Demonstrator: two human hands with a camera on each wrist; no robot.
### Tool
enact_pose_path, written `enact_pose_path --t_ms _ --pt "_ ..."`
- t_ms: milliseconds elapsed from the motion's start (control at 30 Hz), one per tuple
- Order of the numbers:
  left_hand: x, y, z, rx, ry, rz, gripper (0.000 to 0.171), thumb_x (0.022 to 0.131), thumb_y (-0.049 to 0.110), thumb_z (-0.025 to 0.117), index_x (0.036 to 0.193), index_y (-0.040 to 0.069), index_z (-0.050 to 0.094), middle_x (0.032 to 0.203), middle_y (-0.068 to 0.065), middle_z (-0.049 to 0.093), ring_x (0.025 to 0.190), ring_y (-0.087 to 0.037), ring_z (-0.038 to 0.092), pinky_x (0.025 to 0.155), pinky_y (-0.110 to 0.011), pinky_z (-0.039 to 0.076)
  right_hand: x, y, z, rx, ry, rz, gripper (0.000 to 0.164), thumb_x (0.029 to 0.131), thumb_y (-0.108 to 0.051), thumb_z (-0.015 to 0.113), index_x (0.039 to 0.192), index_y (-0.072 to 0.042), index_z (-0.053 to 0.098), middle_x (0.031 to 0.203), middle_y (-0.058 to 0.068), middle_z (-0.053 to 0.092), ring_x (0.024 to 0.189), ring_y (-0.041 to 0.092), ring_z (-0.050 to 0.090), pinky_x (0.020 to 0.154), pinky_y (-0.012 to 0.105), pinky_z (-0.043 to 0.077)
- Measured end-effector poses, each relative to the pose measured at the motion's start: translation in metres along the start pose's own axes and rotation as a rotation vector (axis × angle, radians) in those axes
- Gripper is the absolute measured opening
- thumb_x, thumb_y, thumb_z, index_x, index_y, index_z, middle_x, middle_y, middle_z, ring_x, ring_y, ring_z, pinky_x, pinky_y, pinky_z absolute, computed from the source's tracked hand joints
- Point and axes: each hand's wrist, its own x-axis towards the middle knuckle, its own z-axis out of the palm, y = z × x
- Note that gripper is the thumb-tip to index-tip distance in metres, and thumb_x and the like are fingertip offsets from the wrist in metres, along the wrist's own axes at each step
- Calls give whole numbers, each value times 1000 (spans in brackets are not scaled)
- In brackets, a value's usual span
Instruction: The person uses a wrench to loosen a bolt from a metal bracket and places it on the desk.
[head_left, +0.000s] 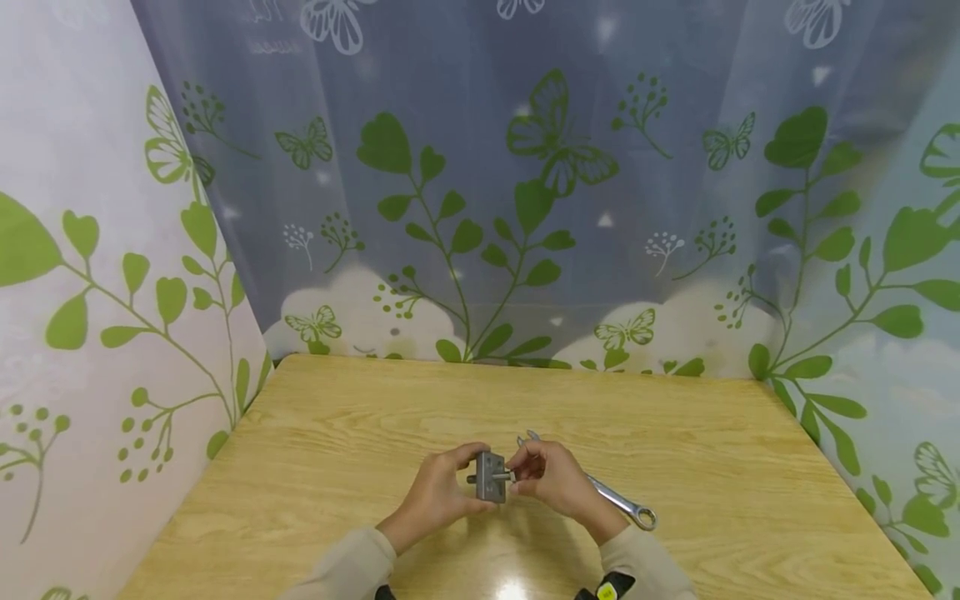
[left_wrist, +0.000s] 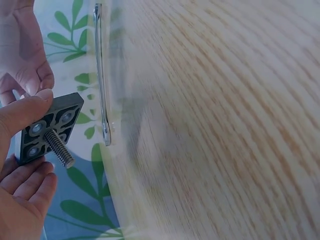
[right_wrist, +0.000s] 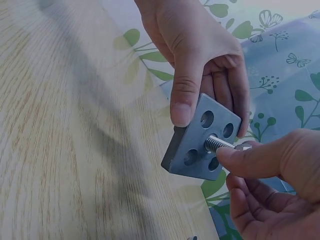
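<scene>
Upright above the table, a grey square plate with recessed round holes is gripped at its edges by my left hand, thumb on one edge and fingers on the opposite one. Through its centre runs a threaded bolt, sticking out on both faces. On the right side, my right hand pinches the bolt's outer end between thumb and fingers, and a bit of shiny metal shows there. Whether that is the bolt's head or a nut is mostly hidden by the fingers.
A silver combination wrench lies on the table behind and to the right of my right hand, its middle hidden by that hand. The wood-grain table meets a curtain printed with leaves and butterflies at the back and sides.
</scene>
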Motion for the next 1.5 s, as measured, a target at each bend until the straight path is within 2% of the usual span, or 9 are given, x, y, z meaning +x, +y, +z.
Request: enact_pose_path --t_ms 233,367,433,600,733,933,1100,1233,1500 --pt "-1 0 -1 -11 -8 -14 71 63 13 89 125 -1 58 118 -16 66 103 -31 66 90 -44 55 0 0 1 -21 -14 4 24 77 7 73 98 1 65 87 8 62 77 15 56 66 23 52" --pt "-1 -1 -1 -6 -6 -16 71 63 13 90 125 0 58 118 -15 66 103 -33 66 90 -44 55 -2 0 0 -88 -54 71 38 79 -7 77 112 3 62 92 7 63 82 17 60 70 30 55" --pt "-1 -1 -1 -7 0 -16 70 63 13 90 125 1 59 117 -15 67 103 -35 66 90 -45 55 -4 0 1 -75 -81 123 44 83 -18 76 117 5 60 94 9 64 85 19 62 71 33 57" --pt "-1 -1 -1 -10 6 -18 70 62 12 90 124 0 59 116 -15 67 102 -34 66 89 -44 55 -6 -6 2 44 -83 214 47 99 -35 53 100 10 64 84 12 68 77 26 66 71 41 58" --pt "-1 0 -1 -12 -2 -19 70 63 12 90 125 0 59 117 -15 67 102 -34 66 88 -44 56 -3 -3 3 94 -61 240 53 101 -39 46 85 7 66 73 7 67 66 18 64 64 39 58" --pt "-1 0 -2 -6 -10 -20 70 64 12 89 125 0 58 118 -15 66 103 -34 66 88 -43 56 -2 0 2 83 -70 231 42 97 -33 56 85 6 66 70 3 63 64 13 59 63 36 56" --pt "-2 0 -2 2 -15 -20 70 64 12 89 126 0 58 121 -15 65 105 -31 65 91 -42 55 -1 -1 -1 15 -43 115 17 87 -13 71 95 1 65 83 6 62 75 15 57 66 29 53" --pt "-2 0 -2 -3 -18 -28 71 65 12 89 127 0 57 122 -15 65 106 -30 64 92 -43 54 -1 1 -2 -4 -34 47 18 81 0 74 97 -1 66 89 9 63 78 15 58 67 24 53" --pt "-2 0 -2 -9 -20 -31 71 65 11 89 127 0 57 122 -15 65 107 -31 64 91 -43 54 -1 2 -2 -6 -40 40 18 81 1 73 97 -1 66 90 9 64 78 16 59 67 23 53"
